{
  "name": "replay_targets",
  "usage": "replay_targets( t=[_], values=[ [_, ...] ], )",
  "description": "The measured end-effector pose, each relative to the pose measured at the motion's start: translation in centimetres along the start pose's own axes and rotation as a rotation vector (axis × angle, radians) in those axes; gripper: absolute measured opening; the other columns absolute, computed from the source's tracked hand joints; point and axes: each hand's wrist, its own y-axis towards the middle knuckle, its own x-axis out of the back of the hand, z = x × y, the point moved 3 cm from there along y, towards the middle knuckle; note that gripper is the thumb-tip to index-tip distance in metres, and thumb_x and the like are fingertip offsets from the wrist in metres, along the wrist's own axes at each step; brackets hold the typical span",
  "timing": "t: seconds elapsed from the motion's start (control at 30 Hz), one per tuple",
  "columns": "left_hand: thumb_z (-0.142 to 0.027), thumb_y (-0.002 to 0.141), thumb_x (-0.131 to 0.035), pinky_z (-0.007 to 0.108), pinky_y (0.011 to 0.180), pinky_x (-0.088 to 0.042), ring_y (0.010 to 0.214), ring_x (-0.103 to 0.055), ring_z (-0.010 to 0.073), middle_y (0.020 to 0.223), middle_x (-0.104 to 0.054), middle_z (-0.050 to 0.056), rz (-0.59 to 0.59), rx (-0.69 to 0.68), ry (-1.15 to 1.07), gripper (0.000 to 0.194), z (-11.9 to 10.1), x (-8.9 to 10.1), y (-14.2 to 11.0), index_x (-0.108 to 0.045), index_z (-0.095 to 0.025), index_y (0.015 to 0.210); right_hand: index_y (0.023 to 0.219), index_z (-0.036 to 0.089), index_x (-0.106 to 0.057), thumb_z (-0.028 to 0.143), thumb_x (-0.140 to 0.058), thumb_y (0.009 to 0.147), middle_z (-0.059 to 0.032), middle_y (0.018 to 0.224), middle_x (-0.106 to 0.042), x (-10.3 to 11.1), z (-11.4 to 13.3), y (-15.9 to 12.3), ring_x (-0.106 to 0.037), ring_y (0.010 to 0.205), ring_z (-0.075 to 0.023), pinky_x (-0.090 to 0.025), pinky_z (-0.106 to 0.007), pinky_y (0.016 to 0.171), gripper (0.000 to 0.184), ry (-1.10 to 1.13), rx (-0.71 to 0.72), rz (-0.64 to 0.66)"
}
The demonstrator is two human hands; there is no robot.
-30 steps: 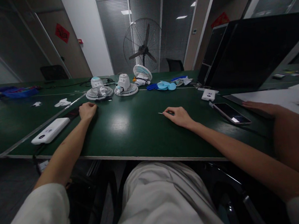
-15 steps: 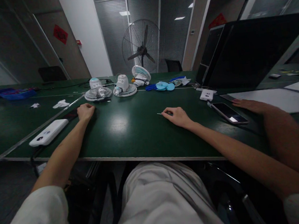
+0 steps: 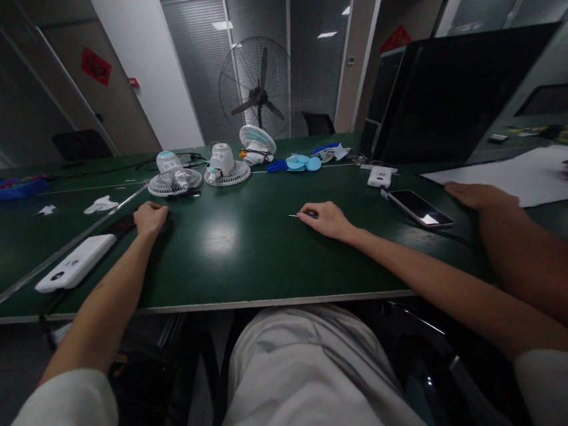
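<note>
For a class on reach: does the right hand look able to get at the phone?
Probably yes: bare tabletop lies between the right hand and the phone, though it holds a thin tool.

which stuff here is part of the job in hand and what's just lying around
At the hands, so likely in use:
thin pointed tool, held in the right hand
perhaps the dark item beside the left hand; contact unclear

Touched by neither, so apparently lying about:
small white fans
light-blue pieces
phone
</note>
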Motion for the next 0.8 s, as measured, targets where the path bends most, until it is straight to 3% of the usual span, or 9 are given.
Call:
replay_targets(
  t=[0.13, 0.3, 0.5, 0.63, 0.8],
  values=[
    [-0.025, 0.086, -0.074, 0.033, 0.099, -0.045, 0.100, -0.062, 0.0221, 0.095, -0.073, 0.005, 0.007, -0.038, -0.035, 0.024, 0.0, -0.1, 0.1, -0.073, -0.011, 0.106, 0.109, 0.025, -0.078, 0.051, -0.060, 0.103, -0.0049, 0.095, -0.078, 0.0, -0.1, 0.0, -0.069, 0.079, -0.0204, -0.049, -0.032, 0.071, 0.033, -0.002, -0.010, 0.002],
    [-0.026, 0.085, -0.076, 0.034, 0.098, -0.047, 0.098, -0.064, 0.0250, 0.087, -0.074, 0.005, 0.010, -0.031, -0.045, 0.025, -0.2, 0.1, -0.2, -0.078, -0.011, 0.105, 0.112, 0.024, -0.078, 0.052, -0.059, 0.103, -0.0050, 0.095, -0.077, 0.1, -0.1, -0.1, -0.068, 0.079, -0.0200, -0.050, -0.032, 0.071, 0.034, 0.016, -0.005, 0.014],
    [-0.029, 0.089, -0.074, 0.033, 0.101, -0.048, 0.103, -0.067, 0.0242, 0.105, -0.078, 0.008, 0.003, -0.078, -0.007, 0.031, -0.3, 0.2, -0.7, -0.079, -0.011, 0.114, 0.111, 0.024, -0.078, 0.052, -0.059, 0.103, -0.0055, 0.097, -0.077, 0.0, 0.0, -0.1, -0.069, 0.080, -0.0209, -0.050, -0.033, 0.072, 0.034, 0.010, -0.007, 0.006],
    [-0.032, 0.091, -0.070, 0.034, 0.099, -0.051, 0.107, -0.070, 0.0277, 0.113, -0.079, 0.011, -0.009, -0.211, 0.075, 0.031, -1.2, -0.1, -1.7, -0.080, -0.013, 0.114, 0.108, 0.026, -0.079, 0.052, -0.060, 0.102, -0.0042, 0.093, -0.077, 0.0, 0.1, 0.0, -0.069, 0.079, -0.0211, -0.049, -0.033, 0.073, 0.033, -0.020, -0.021, -0.013],
    [-0.028, 0.092, -0.066, 0.034, 0.105, -0.051, 0.113, -0.071, 0.0309, 0.116, -0.079, 0.010, 0.090, -0.466, 0.096, 0.030, -4.4, -1.4, -4.0, -0.082, -0.020, 0.116, 0.110, 0.025, -0.079, 0.052, -0.060, 0.102, -0.0050, 0.095, -0.077, -0.1, -0.2, 0.0, -0.069, 0.079, -0.0212, -0.049, -0.033, 0.072, 0.033, 0.000, -0.016, -0.001]
  ],
)
